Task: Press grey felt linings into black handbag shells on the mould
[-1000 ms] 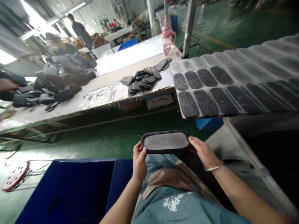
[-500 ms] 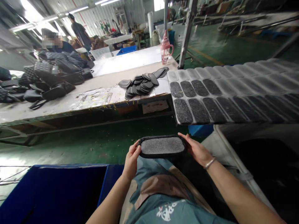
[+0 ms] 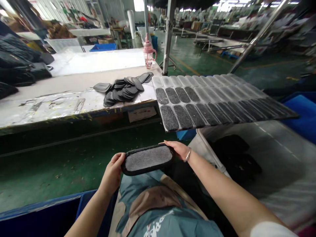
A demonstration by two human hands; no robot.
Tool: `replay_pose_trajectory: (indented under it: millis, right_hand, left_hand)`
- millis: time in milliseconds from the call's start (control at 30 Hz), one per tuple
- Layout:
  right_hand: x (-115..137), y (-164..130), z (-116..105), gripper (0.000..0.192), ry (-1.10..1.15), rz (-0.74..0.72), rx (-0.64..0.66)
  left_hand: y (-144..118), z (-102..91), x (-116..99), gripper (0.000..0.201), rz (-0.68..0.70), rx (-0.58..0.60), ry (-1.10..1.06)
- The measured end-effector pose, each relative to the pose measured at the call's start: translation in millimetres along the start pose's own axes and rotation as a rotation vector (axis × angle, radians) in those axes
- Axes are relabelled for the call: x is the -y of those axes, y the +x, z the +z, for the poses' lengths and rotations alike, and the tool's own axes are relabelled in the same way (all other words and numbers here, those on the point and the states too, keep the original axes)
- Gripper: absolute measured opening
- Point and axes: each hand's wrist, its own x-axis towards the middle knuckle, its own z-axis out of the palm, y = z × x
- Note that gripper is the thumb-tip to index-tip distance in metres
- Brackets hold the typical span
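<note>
Swung rightward since the earlier frame, the oblong grey felt pad with black stitched rim (image 3: 147, 158) lies crosswise between both grips, left hand (image 3: 114, 168) and right hand (image 3: 178, 149) each pinching one end, equally near.

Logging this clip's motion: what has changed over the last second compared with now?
The view swung right: the table and pile of pads slid left, and the blue bin dropped mostly out of frame. The co-workers at the far left are no longer seen. Unchanged: left hand and right hand grip the ends of the oval pad above the lap; nothing was let go.
</note>
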Motion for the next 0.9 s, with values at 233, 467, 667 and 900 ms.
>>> replay_pose_trajectory:
  millis: [233,467,667,900]
  right_hand:
    - [2,-2,5,0.035,-0.02,-0.079,-0.022]
    - [-18,-25,-9,0.045,0.222,-0.09,-0.091]
    - [-30,-39,2,0.046,0.15,-0.188,-0.188]
    - [-33,-43,17,0.039,0.057,-0.289,-0.334]
  left_hand:
    - [8,8.3,-8,0.028,0.002,0.011,0.008]
    - [17,4.3,-25,0.035,-0.136,0.186,0.047]
    - [27,12.8,-9,0.03,-0.081,0.043,0.031]
    - [20,19.0,-6,0.033,0.028,-0.02,0.045]
